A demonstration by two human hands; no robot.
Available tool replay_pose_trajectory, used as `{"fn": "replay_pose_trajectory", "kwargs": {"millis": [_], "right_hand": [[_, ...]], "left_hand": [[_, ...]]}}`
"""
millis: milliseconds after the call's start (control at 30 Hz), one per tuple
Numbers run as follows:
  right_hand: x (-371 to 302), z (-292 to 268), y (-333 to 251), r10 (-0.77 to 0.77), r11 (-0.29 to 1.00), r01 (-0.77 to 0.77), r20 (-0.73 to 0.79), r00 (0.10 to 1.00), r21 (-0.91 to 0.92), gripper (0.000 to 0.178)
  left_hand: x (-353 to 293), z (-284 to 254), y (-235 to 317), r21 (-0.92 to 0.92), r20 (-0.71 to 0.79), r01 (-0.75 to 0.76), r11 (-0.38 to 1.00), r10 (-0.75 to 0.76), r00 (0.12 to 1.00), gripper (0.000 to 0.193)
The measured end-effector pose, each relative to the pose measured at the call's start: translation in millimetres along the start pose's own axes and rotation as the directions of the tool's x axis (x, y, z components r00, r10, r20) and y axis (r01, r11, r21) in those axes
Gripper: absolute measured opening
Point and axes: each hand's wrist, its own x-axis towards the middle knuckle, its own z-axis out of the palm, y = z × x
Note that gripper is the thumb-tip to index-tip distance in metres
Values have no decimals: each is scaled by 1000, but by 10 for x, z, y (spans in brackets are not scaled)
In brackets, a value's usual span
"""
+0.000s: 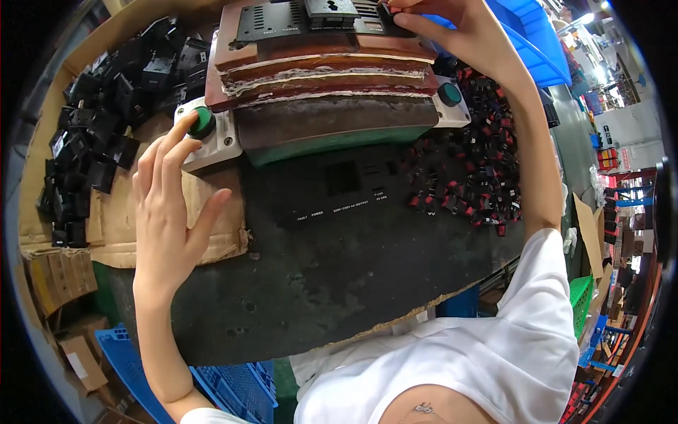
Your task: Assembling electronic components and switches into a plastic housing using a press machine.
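Note:
My left hand (166, 205) reaches up with fingers stretched and thumb apart, its index fingertip on the green push button (203, 124) of a white box. My right hand (470, 32) is at the far right end of a black slotted panel (275, 22), thumb and finger pinched there; what they hold is too small to make out. The panel lies on a stacked reddish-brown block (325, 67), with a black socket-like part (330, 10) on it. A second flat black panel (332, 201) with cutouts lies on the dark table in front of the block.
Many black housings (92, 134) lie on cardboard (120, 240) at left. Small black-and-red parts (487, 141) are heaped at right, near another green button (450, 95). A blue bin (533, 39) stands at far right; a blue crate (236, 385) sits below the table's front edge.

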Motion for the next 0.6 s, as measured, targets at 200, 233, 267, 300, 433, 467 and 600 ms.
{"fn": "replay_pose_trajectory", "kwargs": {"millis": [200, 233, 267, 300, 433, 467, 600], "right_hand": [[12, -214, -657, 433, 579, -443, -202, 879, -685, 30], [-53, -298, -710, 510, 522, -447, -154, 846, -726, 19], [-93, -353, -759, 582, 468, -441, -108, 806, -766, 13], [-189, -317, -755, 652, 467, -509, -107, 750, -722, 12], [-488, -148, -562, 781, 520, -502, 147, 607, -691, 11], [-499, -91, -646, 750, 517, -487, 98, 655, -704, 11], [-536, -129, -607, 714, 554, -477, 94, 694, -682, 9]], "left_hand": [[19, -12, 20, 23, 11, -4, 1000, 3, 1000, 50], [26, -7, 19, 51, 21, 0, 999, -1, 1000, 51], [24, -18, 25, 53, 22, 1, 999, -2, 1000, 51], [26, -27, 37, 103, 27, -9, 995, 6, 1000, 52], [-14, -13, 49, 209, 50, -71, 975, 61, 997, 56], [5, -5, 52, 204, 51, -82, 976, 73, 996, 56], [22, -3, 58, 190, 60, -80, 979, 69, 996, 62]]}}
